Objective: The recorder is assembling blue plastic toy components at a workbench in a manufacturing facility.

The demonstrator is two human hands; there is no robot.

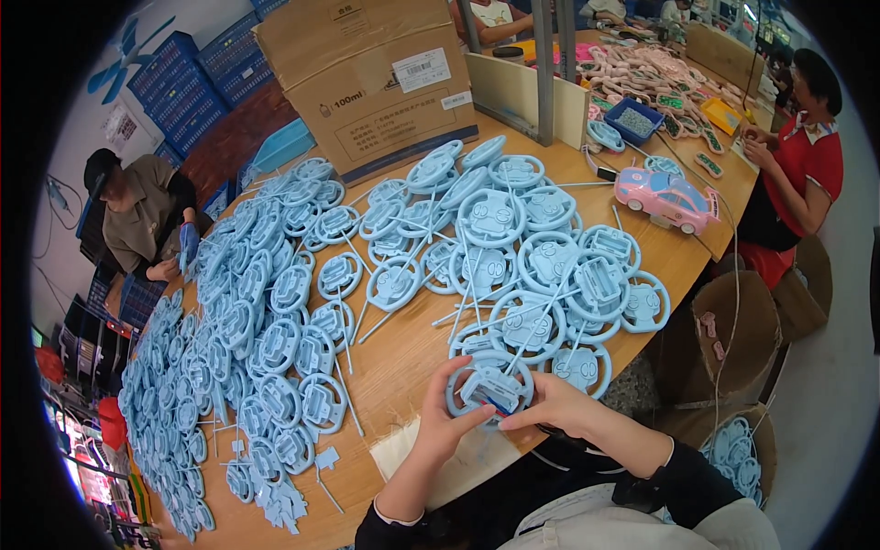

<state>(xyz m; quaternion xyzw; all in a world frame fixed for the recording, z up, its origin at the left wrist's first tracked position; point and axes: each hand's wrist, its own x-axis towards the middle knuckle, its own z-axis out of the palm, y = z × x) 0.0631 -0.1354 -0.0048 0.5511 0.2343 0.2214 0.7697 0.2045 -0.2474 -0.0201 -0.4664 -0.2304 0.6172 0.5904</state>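
Both my hands hold one light-blue plastic toy steering wheel (490, 368) close to the table's near edge. My left hand (444, 409) grips its left rim, thumb at the lower edge. On the opposite side my right hand (557, 403) is closed on the rim, its thumb near the other thumb. A boxy recess shows in the middle of the wheel, and thin red and blue wires (498, 406) lie at its lower part between the thumbs. Just beyond my hands lies a heap of similar wheels (528, 321), several with thin straight stalks.
A large pile of blue wheels (247, 302) covers the table's left side. Behind stands a cardboard box (367, 110). A pink toy car (665, 197) and a blue bin (633, 122) are at right. Co-workers sit left (137, 215) and right (811, 156). Cartons (733, 321) stand beside the table.
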